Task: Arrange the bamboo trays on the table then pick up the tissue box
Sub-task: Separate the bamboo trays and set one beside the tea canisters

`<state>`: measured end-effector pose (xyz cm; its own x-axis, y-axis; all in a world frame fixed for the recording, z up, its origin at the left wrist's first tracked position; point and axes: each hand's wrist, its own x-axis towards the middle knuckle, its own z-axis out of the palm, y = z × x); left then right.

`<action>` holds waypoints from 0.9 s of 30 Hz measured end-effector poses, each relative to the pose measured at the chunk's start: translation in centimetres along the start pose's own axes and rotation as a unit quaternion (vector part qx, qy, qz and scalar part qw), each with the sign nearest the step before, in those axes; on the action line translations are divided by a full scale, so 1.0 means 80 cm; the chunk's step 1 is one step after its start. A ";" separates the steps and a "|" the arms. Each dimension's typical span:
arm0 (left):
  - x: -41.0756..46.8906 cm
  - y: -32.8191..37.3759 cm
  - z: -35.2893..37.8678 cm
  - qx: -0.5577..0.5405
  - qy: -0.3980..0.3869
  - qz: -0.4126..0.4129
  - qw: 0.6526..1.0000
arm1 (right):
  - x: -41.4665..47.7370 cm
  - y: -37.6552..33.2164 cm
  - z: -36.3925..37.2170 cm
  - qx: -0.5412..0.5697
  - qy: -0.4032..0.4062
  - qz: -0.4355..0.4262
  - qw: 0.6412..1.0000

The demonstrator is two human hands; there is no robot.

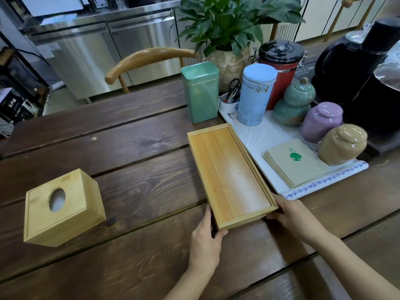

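Left hand and right hand: fingers clasp the near corners of the bamboo tray, flat on the desk just beside the white platter. Tissue box: left, well apart, untouched. Arranging apparently under way; pickup remains.

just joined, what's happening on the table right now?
A person is holding a bamboo tray at its near end with both hands: left hand at the near-left corner, right hand at the near-right corner. The tray is empty and lies lengthwise beside a white tray holding jars and napkins. The wooden tissue box sits untouched further left on the dark wooden table. It has not been picked up yet.
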<state>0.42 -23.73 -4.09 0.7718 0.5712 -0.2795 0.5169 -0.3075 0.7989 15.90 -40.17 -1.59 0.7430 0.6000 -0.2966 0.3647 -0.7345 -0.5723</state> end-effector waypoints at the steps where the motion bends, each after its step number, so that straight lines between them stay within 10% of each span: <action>1: 0.005 0.003 -0.001 -0.002 0.001 -0.001 1.000 | 0.005 -0.002 -0.002 -0.002 0.002 0.003 1.000; 13: 0.047 0.012 -0.016 -0.059 -0.082 -0.013 0.995 | 0.050 -0.018 -0.037 -0.026 0.045 0.068 0.996; 20: 0.096 0.030 -0.033 -0.342 0.035 -0.096 0.934 | 0.046 -0.022 -0.052 0.236 0.151 0.089 0.956; 27: 0.133 0.065 -0.008 -0.392 -0.016 -0.086 0.916 | 0.058 -0.033 -0.019 0.211 0.130 0.051 0.967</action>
<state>11.07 -18.76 -2.57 0.7211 0.5334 -0.4421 0.2162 0.4330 0.8751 19.23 -35.92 -0.31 0.8989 0.3916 -0.1965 0.0619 -0.5574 -0.8280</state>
